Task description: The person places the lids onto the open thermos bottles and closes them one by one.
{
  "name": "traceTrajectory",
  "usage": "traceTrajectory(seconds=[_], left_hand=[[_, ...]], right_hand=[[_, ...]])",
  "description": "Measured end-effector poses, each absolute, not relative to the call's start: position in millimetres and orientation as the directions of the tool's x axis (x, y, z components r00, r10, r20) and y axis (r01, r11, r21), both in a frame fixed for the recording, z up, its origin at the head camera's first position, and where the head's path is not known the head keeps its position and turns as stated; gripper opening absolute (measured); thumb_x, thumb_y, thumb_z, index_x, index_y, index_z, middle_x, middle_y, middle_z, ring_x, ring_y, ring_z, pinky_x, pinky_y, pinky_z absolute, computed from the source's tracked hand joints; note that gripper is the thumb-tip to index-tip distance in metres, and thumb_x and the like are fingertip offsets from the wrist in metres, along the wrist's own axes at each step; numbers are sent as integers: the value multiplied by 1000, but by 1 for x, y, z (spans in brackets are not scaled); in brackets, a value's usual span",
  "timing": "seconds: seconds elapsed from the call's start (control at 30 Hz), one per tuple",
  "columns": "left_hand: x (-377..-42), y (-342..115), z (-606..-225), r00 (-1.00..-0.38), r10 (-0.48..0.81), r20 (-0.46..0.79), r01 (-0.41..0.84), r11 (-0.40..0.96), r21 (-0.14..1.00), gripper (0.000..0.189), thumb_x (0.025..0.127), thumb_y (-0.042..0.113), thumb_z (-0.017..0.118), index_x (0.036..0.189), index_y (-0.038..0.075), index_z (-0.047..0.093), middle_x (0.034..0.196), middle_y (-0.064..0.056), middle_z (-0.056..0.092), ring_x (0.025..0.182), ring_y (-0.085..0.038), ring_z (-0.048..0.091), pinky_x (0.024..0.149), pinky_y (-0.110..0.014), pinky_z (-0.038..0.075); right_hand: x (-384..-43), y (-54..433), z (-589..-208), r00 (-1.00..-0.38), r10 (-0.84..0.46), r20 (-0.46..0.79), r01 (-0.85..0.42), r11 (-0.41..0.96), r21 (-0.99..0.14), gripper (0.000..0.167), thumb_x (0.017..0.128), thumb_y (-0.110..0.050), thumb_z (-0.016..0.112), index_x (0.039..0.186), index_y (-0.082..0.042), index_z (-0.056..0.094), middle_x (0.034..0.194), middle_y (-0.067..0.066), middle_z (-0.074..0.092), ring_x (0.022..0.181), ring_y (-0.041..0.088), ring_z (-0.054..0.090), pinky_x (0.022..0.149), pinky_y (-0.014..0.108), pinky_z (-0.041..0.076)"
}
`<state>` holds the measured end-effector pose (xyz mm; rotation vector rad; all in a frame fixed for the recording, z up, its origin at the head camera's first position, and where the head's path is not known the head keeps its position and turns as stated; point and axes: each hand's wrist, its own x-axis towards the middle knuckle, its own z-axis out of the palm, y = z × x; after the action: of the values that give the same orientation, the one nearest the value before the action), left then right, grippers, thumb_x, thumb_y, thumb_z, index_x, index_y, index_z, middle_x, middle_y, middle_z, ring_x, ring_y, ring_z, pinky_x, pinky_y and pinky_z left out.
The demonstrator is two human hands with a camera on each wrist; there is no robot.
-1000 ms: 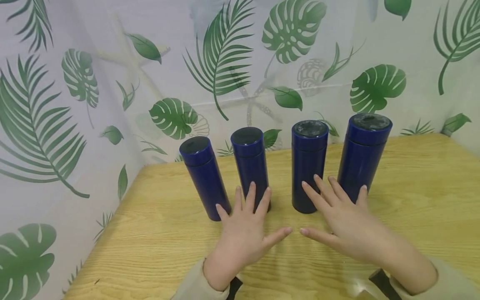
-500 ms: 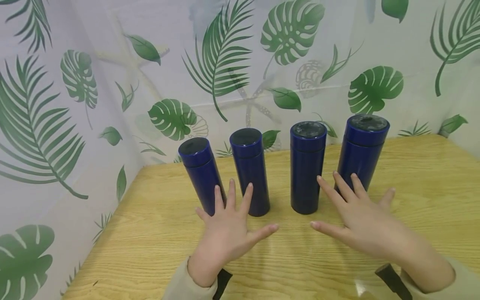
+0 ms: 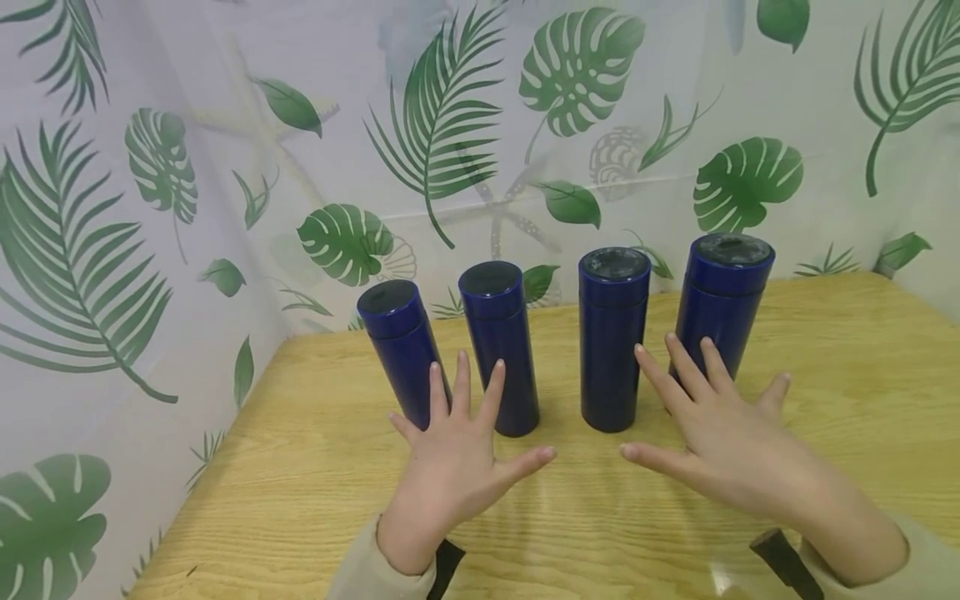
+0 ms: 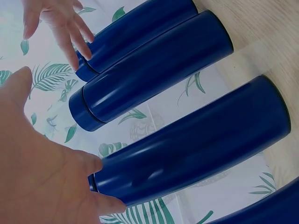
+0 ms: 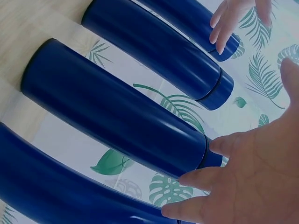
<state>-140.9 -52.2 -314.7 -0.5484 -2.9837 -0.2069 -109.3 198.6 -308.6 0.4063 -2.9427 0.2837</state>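
Several dark blue thermos bottles with black-topped lids stand upright in a row on the wooden table. My left hand (image 3: 450, 471) spreads its fingers in front of the leftmost bottle (image 3: 397, 354) and the second bottle (image 3: 497, 333), overlapping both in the head view. On the other side, my right hand (image 3: 731, 437) also has its fingers spread, before the third bottle (image 3: 609, 358) and the rightmost bottle (image 3: 723, 304). Neither hand holds anything. The left wrist view shows the left palm (image 4: 42, 172) facing the bottles, and the right wrist view shows the right palm (image 5: 261, 172) likewise.
Under everything lies a yellowish wood-grain table (image 3: 300, 517). Behind and to the left hangs a pale wall covering (image 3: 480, 125) printed with green leaves. A dark strap (image 3: 783, 558) shows at the right wrist and another strap (image 3: 446, 567) at the left.
Between the first and second frames the hands moved apart, left hand leftward, right hand rightward, fingers spread throughout. Since then they have stayed nearly still. The bottles remain standing in place.
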Motion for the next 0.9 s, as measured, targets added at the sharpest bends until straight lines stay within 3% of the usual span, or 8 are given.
traceTrajectory(seconds=[0.6,0.9], left_hand=[[-147,-52,-317,-935,332,126,346,932,106,95,66,84,22,142,32,3,146,-12,-6,127,-41,-9,75,-77,8],[-146,-51,-319,-934,342,101,353,929,114,94,67,83,24,142,31,3,146,-12,-7,128,-40,-9,76,-77,8]], right_hand=[[-112,200,-307,-961,-228,154,-251,955,-156,92,78,-69,40,143,-21,-3,144,19,-8,124,49,-6,64,73,-20],[-112,199,-311,-960,-228,161,-253,955,-157,93,76,-70,40,143,-21,-2,145,20,-3,125,49,-2,66,71,-22]])
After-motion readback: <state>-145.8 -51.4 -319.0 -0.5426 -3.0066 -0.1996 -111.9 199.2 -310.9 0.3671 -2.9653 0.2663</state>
